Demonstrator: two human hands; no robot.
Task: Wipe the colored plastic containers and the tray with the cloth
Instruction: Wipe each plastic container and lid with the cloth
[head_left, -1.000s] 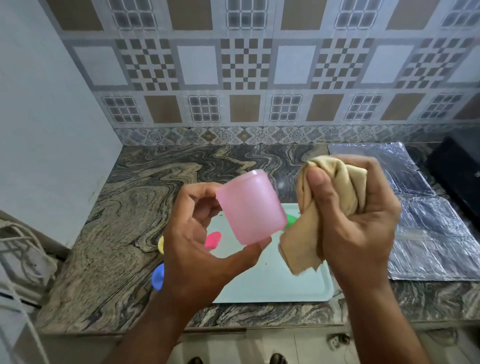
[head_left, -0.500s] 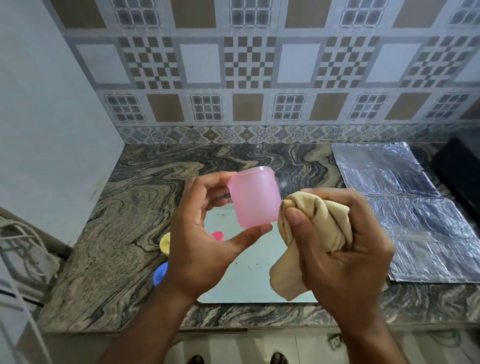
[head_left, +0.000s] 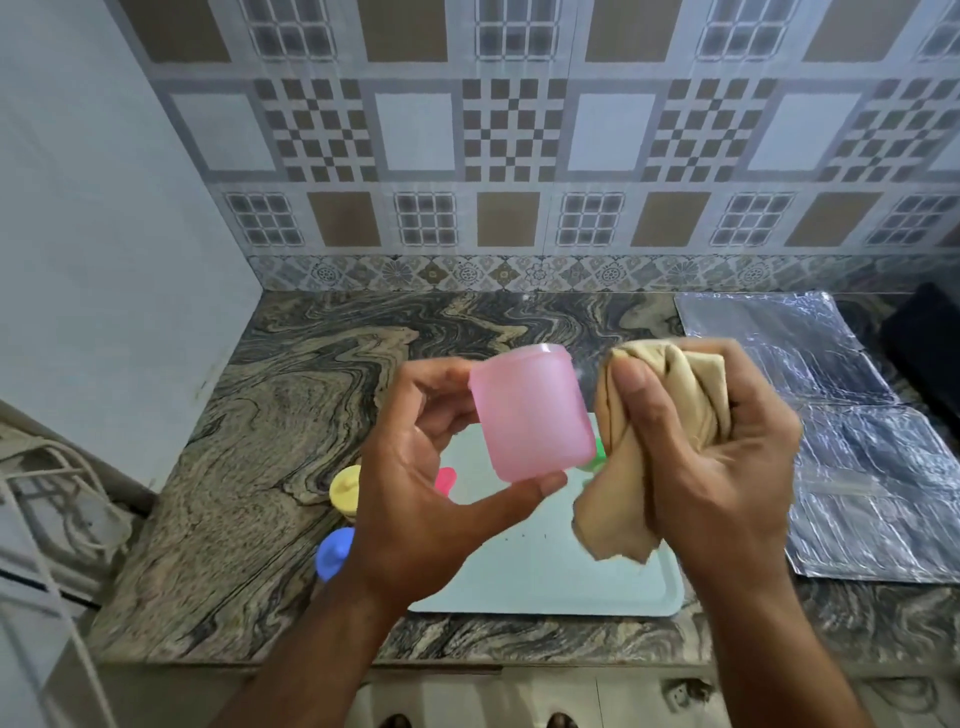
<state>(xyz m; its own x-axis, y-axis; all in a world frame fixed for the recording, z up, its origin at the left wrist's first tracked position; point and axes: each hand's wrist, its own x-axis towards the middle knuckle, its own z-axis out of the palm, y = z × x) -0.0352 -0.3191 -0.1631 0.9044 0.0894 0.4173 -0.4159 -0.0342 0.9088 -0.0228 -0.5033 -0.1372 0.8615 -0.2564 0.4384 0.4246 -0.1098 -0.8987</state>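
The left hand (head_left: 415, 499) is holding the pink container (head_left: 530, 413) above the tabletop (head_left: 249, 467), with the thumb lying under its lower end and the fingers curling behind its upper end; this grip is grasping the container, which is tilting with 1 end facing up and away. The right hand (head_left: 711, 457) is clenching the beige cloth (head_left: 670, 415) in a bunched wad, with the thumb pressing along the front of the fabric and a loose corner hanging below the palm. The cloth is sitting just beside the right wall of the pink container; contact between the 2 cannot be confirmed. Both hands are hovering over the pale tray (head_left: 571, 582), which is lying flat on the tabletop near its front edge. A yellow piece (head_left: 345, 488) and a blue piece (head_left: 332, 551) are resting on the tabletop just left of the tray, partly hidden by the left wrist. A small pink piece (head_left: 445, 479) and a green piece (head_left: 596, 457) are showing on the tray behind the hands. Sheets of foil (head_left: 857, 457) are covering the tabletop to the right of the tray.
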